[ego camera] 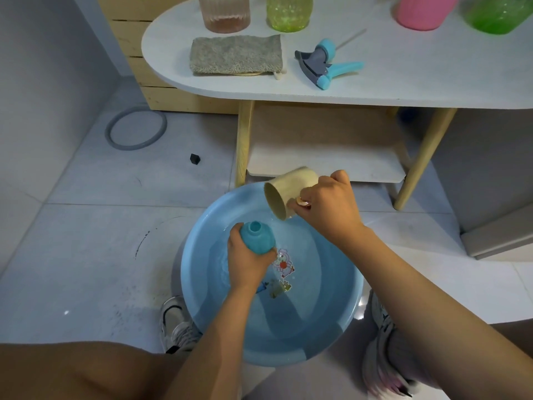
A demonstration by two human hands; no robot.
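Refill of spray bottle, in progress.

Item one: teal bottle [257, 237], neck open and uppermost, held low inside the blue basin [356, 284]. Whether its base is just above the water [288, 310] or dips into it, we cannot tell. Our left hand [248, 265] grips the bottle round the body, fingers and thumb curled close about it.

Item two: beige cup [288, 194], tipped well over, mouth turned down toward the bottle's neck. It is above and just beside the neck, not touching. Our right hand [331, 207] holds the cup on its side near the base, fingers curled tight round it. No stream shows between cup and neck, and the bottle's wall is opaque, so we cannot read the fill level.

Item three: trigger spray head [323, 63] with its dip tube, lying on its side on the white table [418, 85]. It is well apart from the bottle and beside a grey cloth [236, 54].

Judged done: head off, bottle brought to the basin, cup tilted for pouring.

Judged left: finishing the fill, carrying the bottle up to the table, screwing the head back on, and perhaps wiping the bottle dry with the cloth.
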